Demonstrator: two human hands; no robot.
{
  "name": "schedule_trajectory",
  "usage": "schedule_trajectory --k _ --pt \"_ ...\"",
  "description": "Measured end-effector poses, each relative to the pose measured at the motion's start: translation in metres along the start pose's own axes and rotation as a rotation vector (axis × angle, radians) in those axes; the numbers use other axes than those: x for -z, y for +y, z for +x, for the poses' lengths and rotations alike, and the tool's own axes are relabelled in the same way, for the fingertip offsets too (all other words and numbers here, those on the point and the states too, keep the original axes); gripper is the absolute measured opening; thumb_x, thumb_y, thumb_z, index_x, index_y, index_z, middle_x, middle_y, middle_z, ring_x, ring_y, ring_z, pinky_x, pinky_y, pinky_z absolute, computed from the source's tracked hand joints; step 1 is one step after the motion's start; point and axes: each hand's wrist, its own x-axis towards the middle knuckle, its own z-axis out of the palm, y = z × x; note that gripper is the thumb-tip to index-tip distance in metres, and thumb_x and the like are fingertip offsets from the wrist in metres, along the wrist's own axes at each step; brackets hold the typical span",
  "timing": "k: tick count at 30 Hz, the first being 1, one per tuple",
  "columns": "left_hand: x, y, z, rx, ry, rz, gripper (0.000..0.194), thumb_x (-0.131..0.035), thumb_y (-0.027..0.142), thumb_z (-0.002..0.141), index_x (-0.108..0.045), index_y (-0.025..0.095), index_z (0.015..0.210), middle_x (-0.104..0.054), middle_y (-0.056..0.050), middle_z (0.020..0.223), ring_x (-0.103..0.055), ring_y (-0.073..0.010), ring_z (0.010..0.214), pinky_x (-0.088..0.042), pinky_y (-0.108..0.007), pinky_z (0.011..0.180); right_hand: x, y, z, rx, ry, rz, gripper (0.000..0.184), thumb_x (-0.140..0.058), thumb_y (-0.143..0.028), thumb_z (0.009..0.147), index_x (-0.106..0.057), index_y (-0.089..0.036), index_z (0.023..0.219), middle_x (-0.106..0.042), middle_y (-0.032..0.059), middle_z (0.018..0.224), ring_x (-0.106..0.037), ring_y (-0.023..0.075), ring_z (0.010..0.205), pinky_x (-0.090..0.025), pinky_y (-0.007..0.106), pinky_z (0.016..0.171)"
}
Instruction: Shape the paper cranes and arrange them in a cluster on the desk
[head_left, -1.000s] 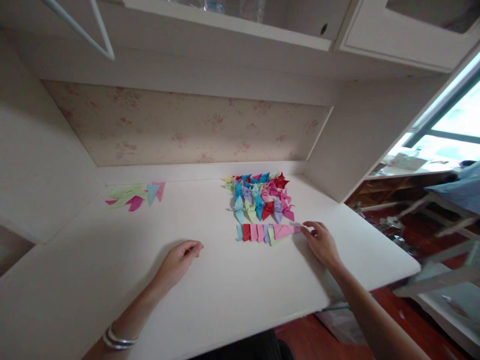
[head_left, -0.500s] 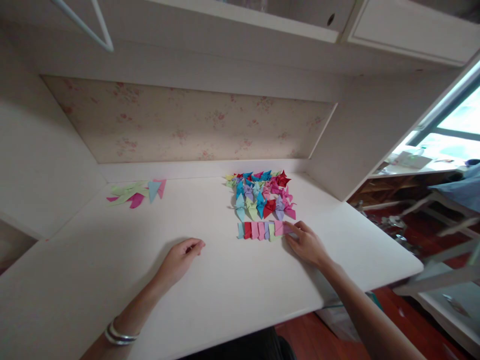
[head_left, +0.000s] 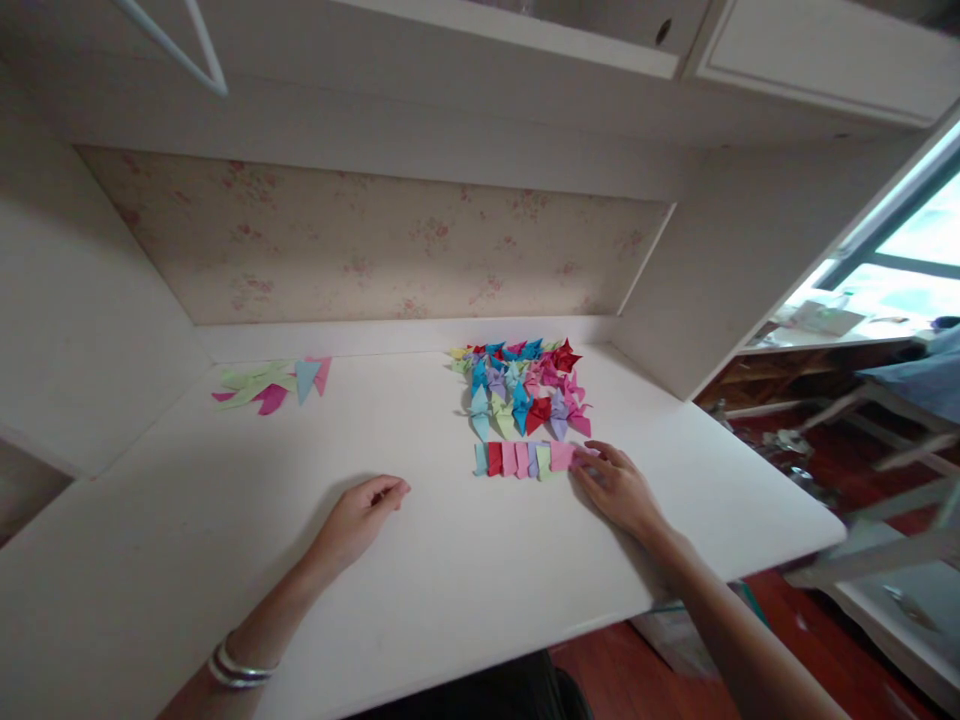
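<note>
My right hand (head_left: 613, 488) is at the right end of a row of small folded paper pieces. Its thumb and fingertips pinch a pink folded paper piece (head_left: 561, 456), partly hidden under the fingers. Beside it in the row lie a light green piece (head_left: 544, 463), a red one (head_left: 495, 459), a light blue one (head_left: 481, 459), and several pink and lilac ones. My left hand (head_left: 369, 503) rests on the desk with its fingers curled and nothing visible in them. Just behind the row stand several lines of colourful origami cranes (head_left: 521, 405).
At the back left of the white desk (head_left: 420, 600) lies a loose pile of green and magenta paper pieces (head_left: 259, 385), with a light blue triangle (head_left: 306, 380) beside it. A cabinet (head_left: 487, 80) overhangs the desk. On the right are a side panel (head_left: 705, 270) and a chair (head_left: 892, 540).
My right hand has shifted slightly to the right, and the pink piece has moved with it, uncovering more of the light green piece. My left hand has stayed put.
</note>
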Motion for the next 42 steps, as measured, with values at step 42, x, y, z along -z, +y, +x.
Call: schedule_trajectory --k 42 --pt "0.001 0.007 -0.001 -0.033 -0.011 0.019 0.036 -0.047 0.049 0.083 -0.066 0.018 0.080 -0.063 0.000 0.071 -0.057 -0.0174 0.071 -0.041 -0.025 0.067 0.007 -0.058 0.001 -0.051 0.020 -0.022 0.032 -0.054 -0.048 0.083 -0.065 -0.024 0.100 -0.070 0.0069 0.096 -0.064 0.0243 0.090 -0.050 0.038 0.081"
